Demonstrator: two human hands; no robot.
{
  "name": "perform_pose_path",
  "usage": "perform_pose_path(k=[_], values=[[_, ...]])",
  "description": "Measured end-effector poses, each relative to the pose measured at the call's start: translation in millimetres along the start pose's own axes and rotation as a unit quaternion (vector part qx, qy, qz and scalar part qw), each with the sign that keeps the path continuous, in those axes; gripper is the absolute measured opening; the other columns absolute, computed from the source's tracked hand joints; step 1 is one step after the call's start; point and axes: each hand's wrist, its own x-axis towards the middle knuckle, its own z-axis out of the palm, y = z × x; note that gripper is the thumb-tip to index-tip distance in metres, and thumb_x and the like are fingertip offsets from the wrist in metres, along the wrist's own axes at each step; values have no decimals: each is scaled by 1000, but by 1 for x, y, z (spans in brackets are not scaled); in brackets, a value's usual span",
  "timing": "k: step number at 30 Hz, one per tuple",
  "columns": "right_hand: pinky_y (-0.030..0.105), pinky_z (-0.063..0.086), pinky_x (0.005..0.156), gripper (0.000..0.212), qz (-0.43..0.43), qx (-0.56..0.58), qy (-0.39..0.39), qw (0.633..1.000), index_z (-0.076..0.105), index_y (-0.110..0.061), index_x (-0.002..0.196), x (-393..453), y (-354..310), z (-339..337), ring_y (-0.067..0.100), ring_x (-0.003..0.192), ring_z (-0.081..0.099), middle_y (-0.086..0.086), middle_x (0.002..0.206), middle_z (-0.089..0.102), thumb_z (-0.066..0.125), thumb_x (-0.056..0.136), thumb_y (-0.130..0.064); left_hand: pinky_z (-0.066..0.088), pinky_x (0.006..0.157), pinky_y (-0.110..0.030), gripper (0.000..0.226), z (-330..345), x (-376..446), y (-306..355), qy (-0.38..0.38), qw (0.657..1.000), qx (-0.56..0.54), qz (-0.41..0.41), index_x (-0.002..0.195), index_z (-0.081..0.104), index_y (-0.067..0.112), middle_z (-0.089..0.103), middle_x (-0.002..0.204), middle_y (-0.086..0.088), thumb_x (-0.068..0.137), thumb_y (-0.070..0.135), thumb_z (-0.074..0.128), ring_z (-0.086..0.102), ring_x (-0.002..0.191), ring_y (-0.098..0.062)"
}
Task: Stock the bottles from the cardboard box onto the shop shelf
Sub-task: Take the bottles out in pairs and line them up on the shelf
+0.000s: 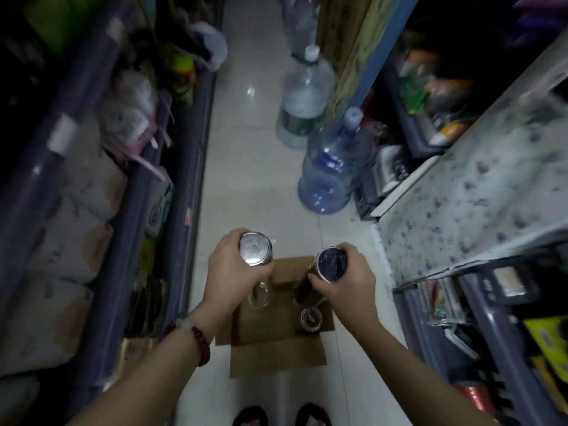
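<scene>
Both forearms reach forward and down from the bottom of the view, over an open cardboard box [278,330] that sits on the pale tiled floor [255,186] of a narrow shop aisle. The left hand [229,269] is turned palm-inward, its fingers curled around the upper part of a clear bottle [257,272] — the silvery cap [255,248] faces the camera, just beside the thumb and forefinger, and the glassy body hangs below the palm, above the box's left side. A string of dark red beads [201,342] circles the left wrist.

The right hand [345,284] comes in from the other side, fingers wrapped and pressed against the neck of a darker bottle [313,282]; its round dark-blue cap [332,262] shows between the fingertips and the thumb. This bottle tilts, its lower end pointing down toward the box's right half. One more bottle [311,318] stands inside the box, near its right wall, seen from the top.

Shop shelves run along both sides — the left shelf [101,192] is packed with pale wrapped goods, the right shelf [479,305] with small packets. Two large water jugs [333,167] stand on the floor further up the aisle. The toes of dark sandals [282,415] show at the bottom edge.
</scene>
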Motion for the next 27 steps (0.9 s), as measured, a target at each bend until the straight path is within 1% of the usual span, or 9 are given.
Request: perform_pose_path(k=[3,7,10,13,15,19,23,25,27], values=[[-4,25,74,67,0,15,13,1000,52,-18,125,3,-51,-70,2,90,40,0,110,50,82,65,-23,45,83,-21,62,-33,2,74,-23,999,-4,24,111,61,22,67,104,7,55,31,86,61,98,-12],[9,26,82,75,-4,13,80,997,50,-15,134,10,-106,-155,18,110,51,4,117,55,80,66,-24,43,82,-21,70,-65,4,169,-58,996,-42,50,119,57,21,62,100,9,56,33,87,60,98,-12],[12,27,83,77,-12,6,118,993,49,-17,136,8,-136,-213,20,114,51,6,120,56,80,66,-26,48,88,-28,72,-84,3,236,-83,990,-56,95,121,57,21,62,101,8,57,32,87,60,101,-14],[18,33,85,76,-22,-4,149,989,50,-17,135,-2,-162,-268,21,111,53,6,116,56,79,66,-27,50,96,-36,83,-99,0,299,-103,982,-56,150,129,54,17,65,116,2,56,37,86,61,109,-17],[18,33,85,75,-26,-8,161,987,51,-16,134,-10,-173,-302,22,113,52,7,117,56,79,66,-26,49,99,-37,91,-107,-5,340,-115,974,-44,188,134,51,18,63,126,-1,54,44,85,59,114,-17],[9,27,88,79,-35,-19,197,980,48,-16,137,-25,-192,-371,17,118,51,5,124,56,80,66,-29,45,96,-26,91,-119,-23,419,-147,955,-41,255,137,48,21,60,130,1,57,45,85,56,117,-13],[18,35,98,77,-50,-20,239,970,51,-20,134,-39,-205,-433,16,118,53,2,125,59,80,63,-31,40,88,-20,89,-118,-47,485,-160,938,-58,303,137,47,26,61,125,4,59,44,85,54,109,-6],[20,37,97,77,-67,-22,266,961,52,-23,132,-47,-209,-463,14,117,54,0,124,60,81,61,-32,41,88,-22,89,-114,-59,513,-169,929,-77,319,136,45,32,59,123,6,57,46,85,54,114,-11],[21,38,94,78,-83,-17,287,954,51,-26,131,-55,-214,-492,13,115,55,-2,122,62,83,60,-31,40,83,-20,86,-110,-73,540,-180,919,-102,336,132,43,38,55,113,10,57,43,86,55,108,-10]])
